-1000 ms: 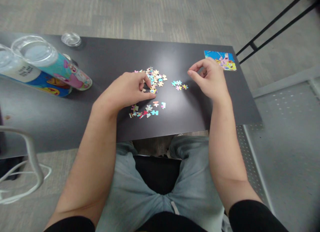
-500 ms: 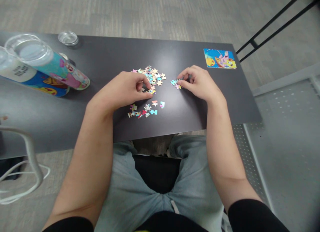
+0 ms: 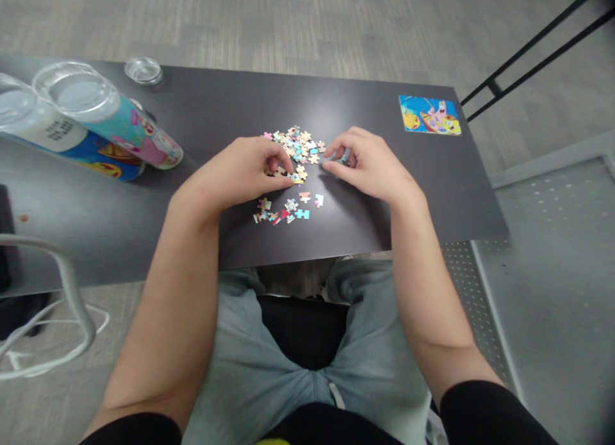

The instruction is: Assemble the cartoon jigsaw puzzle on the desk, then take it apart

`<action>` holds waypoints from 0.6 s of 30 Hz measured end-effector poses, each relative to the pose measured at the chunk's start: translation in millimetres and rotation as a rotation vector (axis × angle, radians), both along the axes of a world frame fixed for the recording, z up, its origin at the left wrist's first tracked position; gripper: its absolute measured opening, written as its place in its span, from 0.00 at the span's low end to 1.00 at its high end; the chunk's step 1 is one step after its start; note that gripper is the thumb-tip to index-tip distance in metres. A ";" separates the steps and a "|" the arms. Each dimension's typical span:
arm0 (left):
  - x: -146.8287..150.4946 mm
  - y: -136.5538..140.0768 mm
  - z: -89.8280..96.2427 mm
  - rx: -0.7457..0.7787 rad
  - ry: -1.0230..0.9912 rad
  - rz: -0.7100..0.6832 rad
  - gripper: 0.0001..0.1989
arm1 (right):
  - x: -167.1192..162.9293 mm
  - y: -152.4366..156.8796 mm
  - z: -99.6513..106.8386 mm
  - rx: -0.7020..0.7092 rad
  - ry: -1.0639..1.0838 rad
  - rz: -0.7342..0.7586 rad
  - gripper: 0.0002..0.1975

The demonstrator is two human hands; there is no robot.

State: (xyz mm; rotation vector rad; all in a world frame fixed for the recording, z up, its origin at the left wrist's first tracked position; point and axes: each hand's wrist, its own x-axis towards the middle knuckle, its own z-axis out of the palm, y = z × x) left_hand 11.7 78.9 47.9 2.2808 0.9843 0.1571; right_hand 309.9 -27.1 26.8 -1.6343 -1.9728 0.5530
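Many small, flat, multicoloured jigsaw pieces [image 3: 300, 149] lie mid-frame; the half-curled bare left hand [image 3: 243, 169] rests among them, hold unclear; the bare right hand [image 3: 369, 163] arches just right, thumb and fingertips parted.

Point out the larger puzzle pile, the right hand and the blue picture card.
Larger puzzle pile [image 3: 300, 145]: head view, on pieces near its middle.
Right hand [image 3: 369, 160]: head view, on its back.
Blue picture card [image 3: 430, 116]: head view, middle of its printed face.
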 end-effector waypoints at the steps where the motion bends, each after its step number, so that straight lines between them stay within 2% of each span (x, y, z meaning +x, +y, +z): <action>1: 0.0 -0.1 -0.1 0.008 -0.015 -0.004 0.15 | -8.6 1.0 0.4 0.009 -0.003 0.026 0.05; 5: -1.5 -1.7 0.5 -0.005 -0.051 -0.010 0.14 | -28.8 5.9 -3.3 0.004 -0.013 0.089 0.06; 10: -8.5 -2.0 1.5 -0.011 -0.086 -0.001 0.12 | -29.9 11.5 -7.0 -0.027 -0.018 0.096 0.12; 15: -17.4 -0.4 0.5 -0.010 -0.153 0.002 0.15 | -27.9 15.3 -12.1 -0.006 -0.034 0.084 0.06; 18: -20.8 -0.7 0.3 -0.009 -0.155 0.010 0.15 | -28.9 15.5 -14.0 0.015 -0.033 0.060 0.06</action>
